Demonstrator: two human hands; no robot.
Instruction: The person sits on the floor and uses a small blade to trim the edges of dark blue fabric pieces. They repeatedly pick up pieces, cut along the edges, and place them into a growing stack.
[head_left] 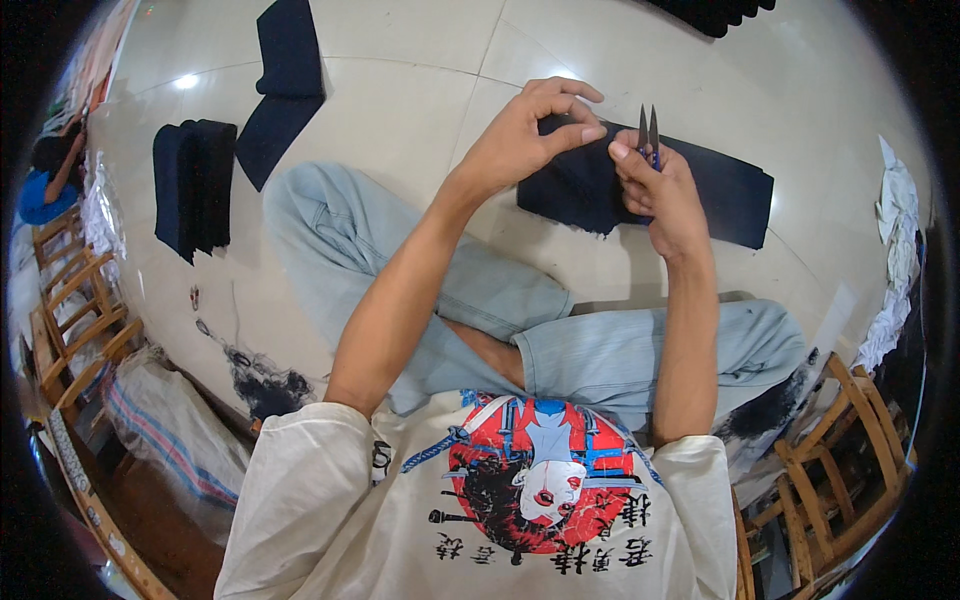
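Observation:
I sit cross-legged on a pale tiled floor. My left hand (530, 135) pinches the near edge of a dark navy piece of cloth (720, 195) that lies spread on the floor ahead of me. My right hand (660, 190) grips a small pair of thread snips (648, 132) with a blue handle, its two metal points upward and slightly apart. Both hands meet over the cloth's left end, fingertips nearly touching.
A folded stack of dark cloth (192, 185) lies at the left, with another dark piece (283, 85) beyond it. Wooden chairs stand at the left (80, 320) and lower right (840, 440). A striped sack (170, 425) sits at the lower left. White rags (895, 250) lie at the right.

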